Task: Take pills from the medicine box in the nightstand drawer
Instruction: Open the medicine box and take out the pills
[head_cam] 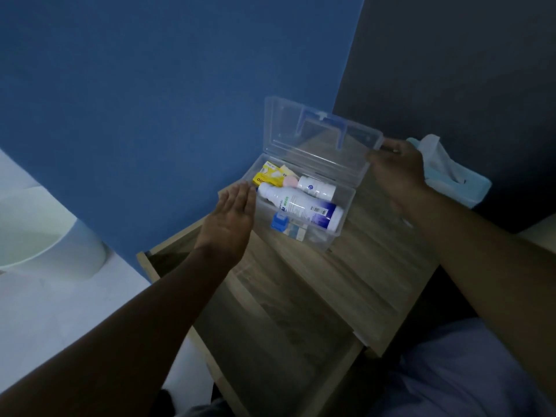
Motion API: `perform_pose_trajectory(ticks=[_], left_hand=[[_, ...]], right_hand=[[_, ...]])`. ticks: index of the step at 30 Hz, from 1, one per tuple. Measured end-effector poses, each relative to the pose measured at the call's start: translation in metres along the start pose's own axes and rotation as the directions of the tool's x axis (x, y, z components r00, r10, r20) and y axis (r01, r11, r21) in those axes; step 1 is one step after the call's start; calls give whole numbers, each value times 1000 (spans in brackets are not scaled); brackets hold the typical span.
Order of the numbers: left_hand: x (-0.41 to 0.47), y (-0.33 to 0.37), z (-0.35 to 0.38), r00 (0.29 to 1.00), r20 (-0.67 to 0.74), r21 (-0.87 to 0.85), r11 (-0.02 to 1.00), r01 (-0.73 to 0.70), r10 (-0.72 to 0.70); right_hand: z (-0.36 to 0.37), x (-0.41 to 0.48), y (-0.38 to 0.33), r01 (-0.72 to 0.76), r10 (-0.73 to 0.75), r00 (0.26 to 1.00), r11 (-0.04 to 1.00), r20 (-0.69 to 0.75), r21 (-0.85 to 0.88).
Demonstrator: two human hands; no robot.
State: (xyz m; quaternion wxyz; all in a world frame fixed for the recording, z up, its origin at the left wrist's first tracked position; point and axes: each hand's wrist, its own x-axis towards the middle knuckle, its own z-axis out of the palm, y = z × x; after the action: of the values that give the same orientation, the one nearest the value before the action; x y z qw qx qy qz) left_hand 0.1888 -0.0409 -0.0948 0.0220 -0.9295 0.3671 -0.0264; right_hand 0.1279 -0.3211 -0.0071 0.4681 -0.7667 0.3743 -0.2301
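Note:
A clear plastic medicine box (346, 203) stands on top of the wooden nightstand (355, 275), its lid (319, 136) raised upright. Inside lie a large white bottle with a blue band (301, 210), a smaller white bottle (317, 186), a yellow packet (269, 175) and a blue item (279, 221). My left hand (230, 219) is flat with fingers together, held against the box's left end. My right hand (397, 170) pinches the lid's right edge.
The nightstand drawer (270, 341) hangs pulled out below the top, toward me. A light blue tissue box (451, 179) with a white tissue sits behind my right hand. A blue wall is at the left, a dark wall at the right, a white basin (45, 233) at the far left.

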Motion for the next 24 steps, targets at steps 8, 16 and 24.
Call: perform_pose_trajectory(ticks=[8,16,24], left_hand=[[0,-2,-7,1000,4,-4,1000,-10,10],[-2,-1,-10,1000,-13,-18,1000,-4,4],[-3,-2,-9,1000,-24,-74,997,9,-11]], right_hand=[[42,-14,46,27,-27,1000,995,1,-98],[49,-16,31,216,-232,972,937,-30,-276],[103,-19,-28,517,-282,854,538,436,-665]])
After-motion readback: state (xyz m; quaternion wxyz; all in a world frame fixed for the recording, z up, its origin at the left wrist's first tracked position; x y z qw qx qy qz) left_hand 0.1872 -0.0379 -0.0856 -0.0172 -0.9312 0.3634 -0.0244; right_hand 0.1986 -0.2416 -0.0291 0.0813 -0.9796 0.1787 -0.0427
